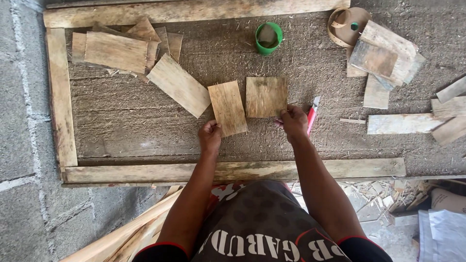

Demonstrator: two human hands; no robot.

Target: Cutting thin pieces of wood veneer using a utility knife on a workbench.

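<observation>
- A wooden frame (60, 97) is laid around a fibrous mat (145, 121); the mat serves as the work surface, and the frame appears to bound it.
- A pile of veneer sheets (116, 51) is heaped at the mat's upper left corner, loosely overlapped, likely kept there as stock within reach.
- One longer sheet (178, 85) lies tilted just off the pile, between it and the two pieces being handled.
- The left hand (209, 136) is closed on the lower edge of the left piece (228, 107), thumb on top; the piece is held flat on the mat, slightly slanted, its top leaning away from its neighbour.
- The right piece (265, 97) lies square beside it, near but seemingly not touching along the top; the two look to be set side by side for matching.
- A green cup (268, 38) stands above them by the top rail, apart from the work.
- The right hand (293, 121) is clenched at the lower right corner of the right piece, pinning it; a red cutter (312, 119) shows just behind the knuckles, though whether it is gripped cannot be told.
- A tape roll (342, 24) and more boards (383, 58) are stacked at the upper right, with strips (403, 123) farther right.
</observation>
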